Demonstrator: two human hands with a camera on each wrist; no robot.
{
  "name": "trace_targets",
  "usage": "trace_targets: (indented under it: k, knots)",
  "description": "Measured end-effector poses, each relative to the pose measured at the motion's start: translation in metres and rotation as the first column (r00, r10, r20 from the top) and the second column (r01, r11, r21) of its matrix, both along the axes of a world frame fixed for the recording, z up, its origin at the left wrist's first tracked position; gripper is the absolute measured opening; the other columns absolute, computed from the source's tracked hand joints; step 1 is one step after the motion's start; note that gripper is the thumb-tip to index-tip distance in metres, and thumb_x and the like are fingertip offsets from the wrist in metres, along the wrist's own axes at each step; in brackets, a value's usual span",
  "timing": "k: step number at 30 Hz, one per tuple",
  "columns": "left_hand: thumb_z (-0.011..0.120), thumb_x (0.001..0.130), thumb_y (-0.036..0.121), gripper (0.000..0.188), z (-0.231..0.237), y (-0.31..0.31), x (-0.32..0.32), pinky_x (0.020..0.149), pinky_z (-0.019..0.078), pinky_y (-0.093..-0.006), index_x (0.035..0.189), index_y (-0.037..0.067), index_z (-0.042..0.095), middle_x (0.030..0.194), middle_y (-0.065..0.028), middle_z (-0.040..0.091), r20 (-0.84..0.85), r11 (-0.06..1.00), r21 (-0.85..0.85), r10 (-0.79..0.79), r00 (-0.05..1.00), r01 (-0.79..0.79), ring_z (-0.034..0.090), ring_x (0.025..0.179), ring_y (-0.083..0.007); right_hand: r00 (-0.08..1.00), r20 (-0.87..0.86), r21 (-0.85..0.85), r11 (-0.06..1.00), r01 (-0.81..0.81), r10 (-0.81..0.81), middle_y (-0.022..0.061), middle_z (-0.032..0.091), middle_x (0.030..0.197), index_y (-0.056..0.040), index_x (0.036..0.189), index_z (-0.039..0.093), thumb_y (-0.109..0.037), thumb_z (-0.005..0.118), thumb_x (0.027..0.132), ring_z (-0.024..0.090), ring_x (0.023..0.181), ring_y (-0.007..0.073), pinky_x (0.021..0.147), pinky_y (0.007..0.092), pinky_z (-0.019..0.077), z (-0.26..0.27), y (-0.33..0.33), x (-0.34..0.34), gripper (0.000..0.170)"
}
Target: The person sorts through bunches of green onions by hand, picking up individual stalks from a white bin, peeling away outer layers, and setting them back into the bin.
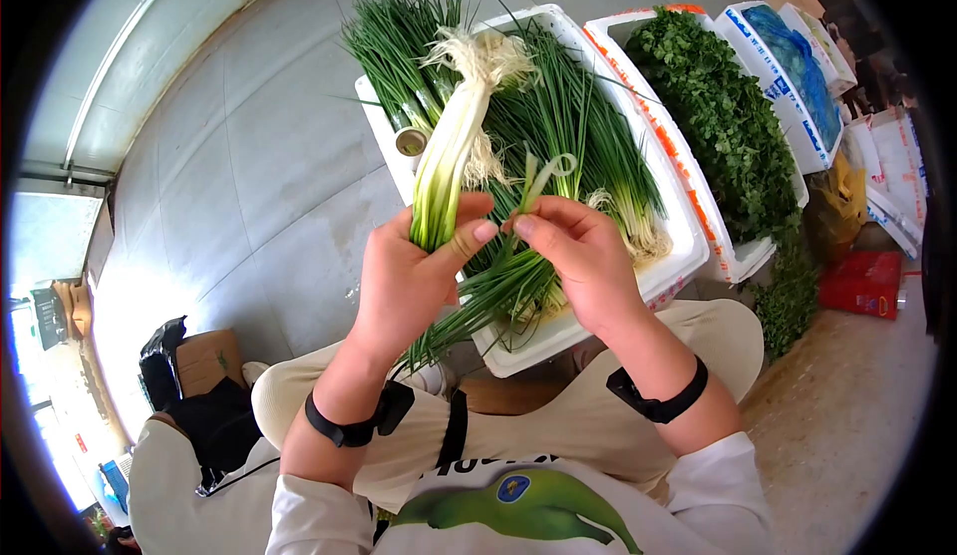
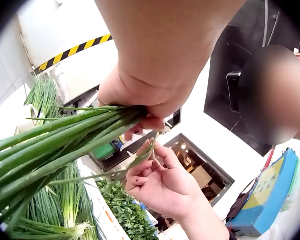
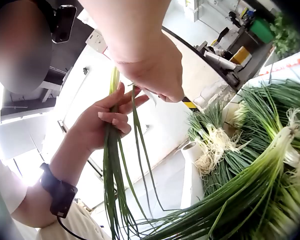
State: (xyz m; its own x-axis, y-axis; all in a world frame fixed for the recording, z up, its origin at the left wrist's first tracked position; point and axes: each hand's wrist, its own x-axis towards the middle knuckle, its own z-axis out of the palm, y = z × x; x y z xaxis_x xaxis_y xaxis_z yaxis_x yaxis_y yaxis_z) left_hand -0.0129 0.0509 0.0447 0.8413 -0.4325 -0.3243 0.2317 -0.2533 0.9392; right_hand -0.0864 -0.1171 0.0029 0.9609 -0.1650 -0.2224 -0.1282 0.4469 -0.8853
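Note:
My left hand (image 1: 399,271) grips a bunch of green onions (image 1: 451,151), roots upward and pale stalks slanting up from the fist. Their green leaves (image 3: 113,185) hang below that hand in the right wrist view. Close beside it, my right hand (image 1: 590,268) pinches a thin, curled, pale-green strip (image 1: 543,178) between thumb and fingers. Both hands are held over the near part of a white foam box (image 1: 505,363) filled with more green onions (image 1: 623,161), several lying with their roots toward me.
A roll of tape (image 1: 410,141) stands at the box's left edge, beside bundled green onions (image 1: 394,51). To the right, a second foam box (image 1: 716,246) holds leafy greens (image 1: 698,106). Farther right lie a box with blue plastic (image 1: 797,61) and a red container (image 1: 859,284).

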Motion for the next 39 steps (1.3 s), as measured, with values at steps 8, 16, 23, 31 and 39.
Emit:
trace_targets:
  k: [8, 16, 23, 31, 39]
  knots:
    - [0.077, 0.086, 0.017, 0.021, -0.006, -0.001, 0.002, 0.044, 0.0411, -0.0199, 0.100, 0.001, 0.074, 0.096, -0.0022, 0.073, -0.052, 0.991, -0.119, -0.067, 0.996, 0.060, 0.049, 0.054, -0.0014, 1.000, 0.012, 0.186, 0.982, -0.027, 0.025, 0.0008, 0.063, 0.107, -0.0032, 0.109, 0.065, -0.014, 0.066, 0.094, 0.054, 0.101, 0.0088, 0.092, 0.0255, 0.0399, -0.001, 0.003, -0.002, 0.019]
    - [0.076, 0.085, 0.014, 0.020, -0.011, 0.000, 0.002, 0.044, 0.0405, -0.0194, 0.098, -0.001, 0.073, 0.091, -0.0045, 0.071, -0.063, 0.982, -0.154, -0.124, 0.990, 0.113, 0.051, 0.054, -0.0026, 0.999, 0.029, 0.221, 0.975, -0.038, 0.033, -0.0007, 0.060, 0.105, -0.0059, 0.105, 0.064, -0.013, 0.065, 0.094, 0.052, 0.103, 0.0103, 0.095, 0.0280, 0.0380, -0.012, 0.006, -0.002, 0.013]
    - [0.075, 0.088, 0.022, 0.030, -0.010, 0.001, 0.005, 0.046, 0.0409, -0.0204, 0.105, -0.001, 0.071, 0.080, -0.0020, 0.068, -0.203, 0.970, -0.228, -0.128, 0.971, 0.080, 0.050, 0.052, -0.0041, 0.990, 0.142, 0.094, 0.995, -0.042, 0.028, -0.0012, 0.055, 0.103, -0.0071, 0.103, 0.063, -0.012, 0.065, 0.094, 0.053, 0.092, 0.0111, 0.088, 0.0281, 0.0413, -0.007, 0.008, 0.001, 0.010]
    - [0.071, 0.091, 0.023, 0.028, -0.018, 0.000, 0.006, 0.047, 0.0391, -0.0197, 0.103, -0.002, 0.070, 0.081, -0.0052, 0.068, -0.281, 0.946, -0.302, -0.205, 0.938, 0.116, 0.049, 0.051, -0.0064, 0.992, 0.122, 0.149, 0.988, -0.038, 0.020, 0.0004, 0.056, 0.097, -0.0048, 0.100, 0.063, -0.009, 0.063, 0.095, 0.056, 0.083, 0.0116, 0.077, 0.0268, 0.0454, -0.005, 0.010, 0.001, 0.007]
    - [0.077, 0.086, 0.021, 0.025, -0.017, 0.002, 0.002, 0.045, 0.0416, -0.0208, 0.095, -0.002, 0.072, 0.070, -0.0008, 0.066, -0.189, 0.966, -0.243, -0.142, 0.972, 0.094, 0.050, 0.052, -0.0041, 0.970, 0.242, -0.107, 0.992, 0.063, -0.036, 0.0030, 0.061, 0.092, -0.0012, 0.096, 0.069, -0.007, 0.066, 0.091, 0.055, 0.085, 0.0113, 0.078, 0.0257, 0.0446, -0.003, 0.012, 0.000, 0.008]
